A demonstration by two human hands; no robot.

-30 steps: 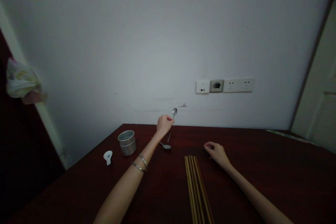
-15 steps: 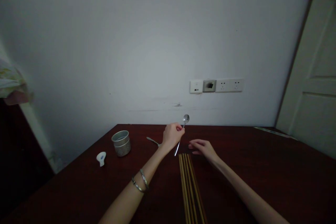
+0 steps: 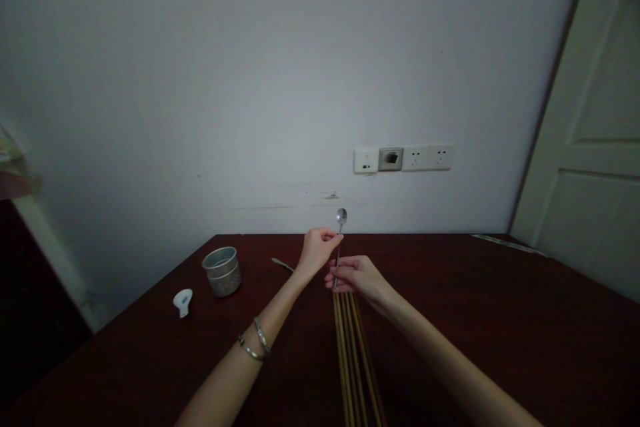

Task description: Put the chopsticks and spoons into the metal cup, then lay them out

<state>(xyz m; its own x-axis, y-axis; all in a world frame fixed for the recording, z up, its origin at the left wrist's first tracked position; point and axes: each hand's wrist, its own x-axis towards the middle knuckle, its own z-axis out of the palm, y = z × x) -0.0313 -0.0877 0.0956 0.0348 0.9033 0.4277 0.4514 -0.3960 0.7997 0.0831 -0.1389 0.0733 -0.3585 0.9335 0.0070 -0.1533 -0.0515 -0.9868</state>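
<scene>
My left hand [image 3: 318, 249] pinches a long-handled metal spoon [image 3: 341, 217] midway along its handle, bowl upward, above the far part of the table. Around the lower end of the same handle, the fingers of my right hand [image 3: 360, 276] are closed. Just below my right hand, several wooden chopsticks [image 3: 354, 360] lie side by side on the table, running towards me. Behind my left wrist a slim metal utensil [image 3: 283, 264] shows only in part; my hand hides its other end.
A metal cup [image 3: 223, 275] stands at the left of the dark red table [image 3: 450, 327], with a white ceramic spoon [image 3: 183, 301] lying in front of it. The wall behind carries sockets [image 3: 427, 157]. A pale strip [image 3: 507, 244] lies at the back right edge.
My right hand has moved left and taken hold of the spoon's lower handle. The spoon, still in my left hand, has turned more upright. The whole view has shifted slightly.
</scene>
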